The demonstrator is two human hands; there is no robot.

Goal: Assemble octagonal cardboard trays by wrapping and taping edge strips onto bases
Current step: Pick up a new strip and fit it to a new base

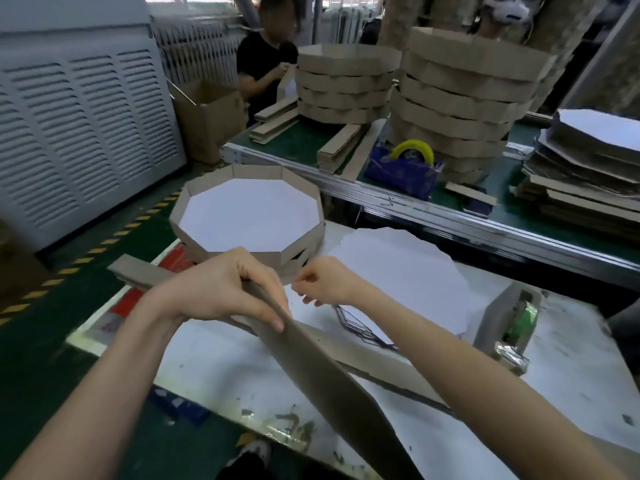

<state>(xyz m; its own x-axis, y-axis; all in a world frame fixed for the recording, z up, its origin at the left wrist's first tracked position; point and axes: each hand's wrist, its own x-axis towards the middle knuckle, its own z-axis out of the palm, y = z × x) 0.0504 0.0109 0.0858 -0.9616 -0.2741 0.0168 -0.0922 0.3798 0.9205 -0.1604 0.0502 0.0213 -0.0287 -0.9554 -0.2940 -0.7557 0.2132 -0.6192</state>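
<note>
Above the white bench [214,368], the left hand [221,289] curls round a long cardboard edge strip [325,375], thumb pressed on its face. The right hand [325,282] hovers just beside it, fingertips pinched together (whether on anything, I cannot tell). A finished tray [190,245] sits behind.
</note>
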